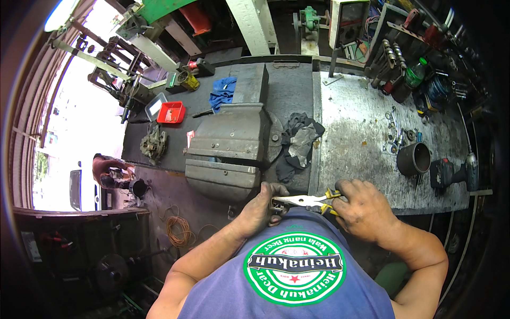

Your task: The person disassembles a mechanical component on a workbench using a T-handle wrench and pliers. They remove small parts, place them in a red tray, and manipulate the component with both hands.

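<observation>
Close to my chest, my right hand grips a pair of long-nose pliers by the yellow and black handles. The jaws point left and reach a small metal part in my left hand. My left fingers are curled round that part and hide much of it, so its kind is unclear. Just beyond my hands stands a large bench vise with a dark gap between its jaws. A dark, dirty rag lies to the right of the vise.
On the right bench are a metal cylinder, a cordless power tool, several sockets and wrenches, and a green bottle. A red tray, a blue cloth and a greasy metal part lie left. Another person bends down farther left.
</observation>
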The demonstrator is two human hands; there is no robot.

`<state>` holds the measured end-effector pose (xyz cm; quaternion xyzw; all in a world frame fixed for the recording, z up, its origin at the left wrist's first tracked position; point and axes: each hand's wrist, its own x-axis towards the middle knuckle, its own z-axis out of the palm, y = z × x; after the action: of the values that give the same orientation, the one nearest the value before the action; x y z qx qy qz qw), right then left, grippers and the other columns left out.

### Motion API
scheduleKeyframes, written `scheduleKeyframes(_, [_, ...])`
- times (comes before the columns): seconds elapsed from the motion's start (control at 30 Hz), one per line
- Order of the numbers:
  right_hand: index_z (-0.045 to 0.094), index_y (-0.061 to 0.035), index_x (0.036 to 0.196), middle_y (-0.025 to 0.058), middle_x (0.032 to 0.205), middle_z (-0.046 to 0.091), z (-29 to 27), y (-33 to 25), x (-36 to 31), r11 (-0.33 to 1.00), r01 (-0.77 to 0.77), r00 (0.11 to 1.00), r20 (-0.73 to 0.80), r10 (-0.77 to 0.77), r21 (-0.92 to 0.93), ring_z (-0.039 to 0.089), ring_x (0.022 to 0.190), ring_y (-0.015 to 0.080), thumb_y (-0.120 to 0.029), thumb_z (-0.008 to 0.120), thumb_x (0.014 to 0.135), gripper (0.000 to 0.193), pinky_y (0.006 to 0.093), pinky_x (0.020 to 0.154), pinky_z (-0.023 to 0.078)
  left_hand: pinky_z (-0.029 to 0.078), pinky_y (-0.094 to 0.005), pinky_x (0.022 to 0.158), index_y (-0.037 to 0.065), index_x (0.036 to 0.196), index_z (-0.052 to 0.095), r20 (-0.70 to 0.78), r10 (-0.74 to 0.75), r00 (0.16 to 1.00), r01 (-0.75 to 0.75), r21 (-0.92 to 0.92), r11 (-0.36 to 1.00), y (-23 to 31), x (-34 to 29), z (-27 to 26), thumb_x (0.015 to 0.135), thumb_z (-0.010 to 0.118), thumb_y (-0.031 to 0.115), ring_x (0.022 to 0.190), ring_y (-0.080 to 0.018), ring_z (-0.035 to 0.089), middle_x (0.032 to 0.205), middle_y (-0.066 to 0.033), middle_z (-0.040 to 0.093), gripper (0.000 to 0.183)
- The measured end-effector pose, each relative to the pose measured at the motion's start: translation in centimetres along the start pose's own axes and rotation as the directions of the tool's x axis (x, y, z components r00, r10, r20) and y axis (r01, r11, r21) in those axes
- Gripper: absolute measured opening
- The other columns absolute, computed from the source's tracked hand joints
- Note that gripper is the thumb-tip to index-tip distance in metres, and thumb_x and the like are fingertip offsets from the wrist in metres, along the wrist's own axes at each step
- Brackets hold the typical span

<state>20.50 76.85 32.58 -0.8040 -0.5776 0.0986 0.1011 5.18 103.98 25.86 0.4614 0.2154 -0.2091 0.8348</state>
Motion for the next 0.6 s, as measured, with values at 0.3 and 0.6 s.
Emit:
scheduleKeyframes(0.3, [0.067, -0.0072, 0.091, 0.0153, 0.113, 0.065, 3.3, 3.4, -0.9, 0.992, 0.074, 0.977, -0.209, -0.052, 0.098, 0.067, 0.087, 0.0349, -0.019, 0.087, 0.071, 0.030, 0.0469, 0.073, 0.057, 0.049, -0.0278, 0.077, 0.002, 0.145, 0.056, 0.133, 0.087, 0.987, -0.090, 0.010, 0.996, -0.2, 0.0, -2.1, 0.108, 0.065, 0.050, 0.086, -0.0118, 0.056, 0.102, -0.0065, 0.063, 0.061])
scheduleKeyframes(0.6, [0.074, -0.0047, 0.117, 0.0240, 0.131, 0.065, 3.2, 4.0, -2.6, 0.919, -0.324, 0.924, -0.134, 0.359, 0.225, 0.064, 0.118, 0.0457, -0.004, 0.077, 0.076, 0.041, 0.0531, 0.103, 0.050, 0.044, -0.0266, 0.075, 0.004, 0.142, 0.054, 0.186, 0.196, 0.963, -0.215, 0.088, 0.973, -0.5, -0.4, -1.6, 0.108, 0.063, 0.053, 0.082, -0.0117, 0.051, 0.096, -0.0045, 0.058, 0.060])
